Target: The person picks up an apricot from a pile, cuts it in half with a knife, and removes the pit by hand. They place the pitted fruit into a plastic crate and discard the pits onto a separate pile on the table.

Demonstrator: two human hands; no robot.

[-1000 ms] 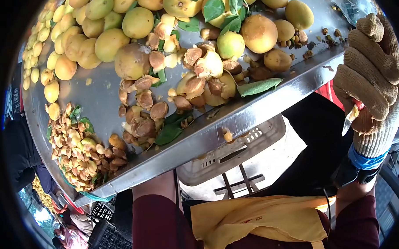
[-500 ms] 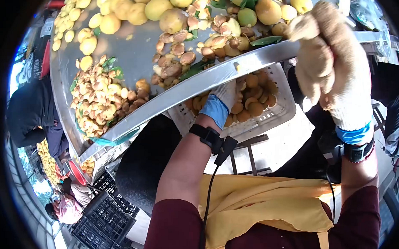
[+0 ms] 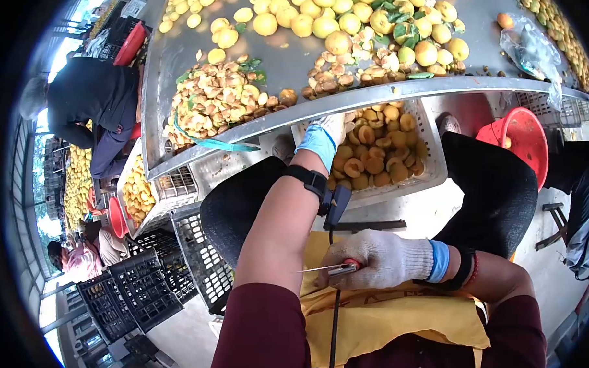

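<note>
My right hand, in a knitted white glove, is closed around the red handle of a small knife in front of my yellow apron. The thin blade points left, near my left forearm. My left hand, gloved with a blue cuff, reaches into a white plastic crate under the table edge. Its fingers are mostly hidden by the rim and the fruit. Halved orange apricots fill that crate. Above, whole yellow apricots lie on the metal table.
A heap of brown pits and scraps sits at the table's left corner. A red bucket and plastic bag are at right. Black crates stand lower left. A person in dark clothes bends over at far left.
My right hand has come down from above the table's right edge to my apron, and the knife now shows. My left hand stays at the crate. The view has shifted, showing more table.
</note>
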